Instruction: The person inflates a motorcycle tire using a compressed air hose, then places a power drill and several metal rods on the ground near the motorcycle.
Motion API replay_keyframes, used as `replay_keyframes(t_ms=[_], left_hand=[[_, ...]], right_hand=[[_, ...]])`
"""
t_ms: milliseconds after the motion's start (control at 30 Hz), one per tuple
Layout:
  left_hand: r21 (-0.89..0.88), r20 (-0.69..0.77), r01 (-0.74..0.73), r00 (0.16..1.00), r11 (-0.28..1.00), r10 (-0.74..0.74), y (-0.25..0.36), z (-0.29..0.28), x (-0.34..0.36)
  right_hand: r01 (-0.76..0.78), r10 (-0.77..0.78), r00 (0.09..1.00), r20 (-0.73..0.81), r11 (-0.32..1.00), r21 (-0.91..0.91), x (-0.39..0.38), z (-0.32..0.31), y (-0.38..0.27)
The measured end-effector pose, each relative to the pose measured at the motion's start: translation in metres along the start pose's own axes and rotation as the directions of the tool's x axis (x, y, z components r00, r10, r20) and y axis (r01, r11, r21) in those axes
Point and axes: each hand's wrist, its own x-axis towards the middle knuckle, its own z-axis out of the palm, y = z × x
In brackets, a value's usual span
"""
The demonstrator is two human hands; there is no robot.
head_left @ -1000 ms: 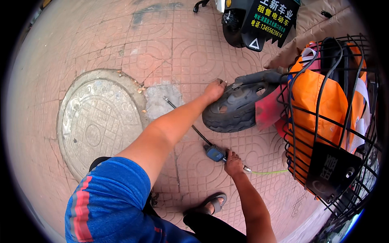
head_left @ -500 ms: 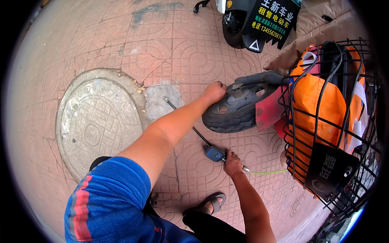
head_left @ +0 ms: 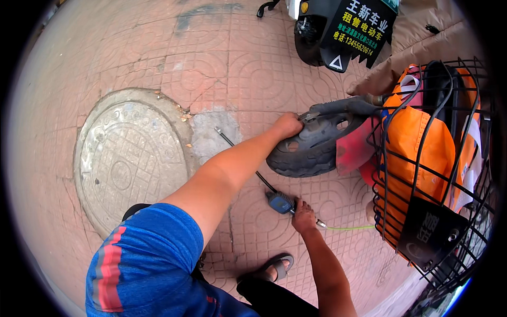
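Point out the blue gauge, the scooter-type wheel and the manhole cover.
Blue gauge [head_left: 280, 203], head view: its blue body.
Wheel [head_left: 316, 139], head view: dark rim face inside the tire.
Manhole cover [head_left: 125, 168], head view: patterned top, near the middle.

A round manhole cover [head_left: 124, 169] is set in red paving [head_left: 253, 74], beside a grey cement patch [head_left: 203, 133]. At upper right, a black mud flap [head_left: 359, 34] bears a white triangle [head_left: 336, 64]; a brown quilted cover [head_left: 412, 46] lies alongside.
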Motion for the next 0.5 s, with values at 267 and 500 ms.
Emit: replay_keyframes(t_ms=[267, 500], left_hand=[[-0.021, -0.279, 0.085, 0.956, 0.996, -0.087, -0.028, -0.009, 0.005], [0.173, -0.459, 0.411, 0.838, 0.895, -0.296, -0.055, -0.090, -0.067]], right_hand=[[0.002, -0.006, 1.000, -0.029, 0.993, -0.117, 0.003, 0.007, 0.002], [0.015, -0.018, 0.999, -0.041, 0.997, -0.077, 0.001, 0.005, 0.001]])
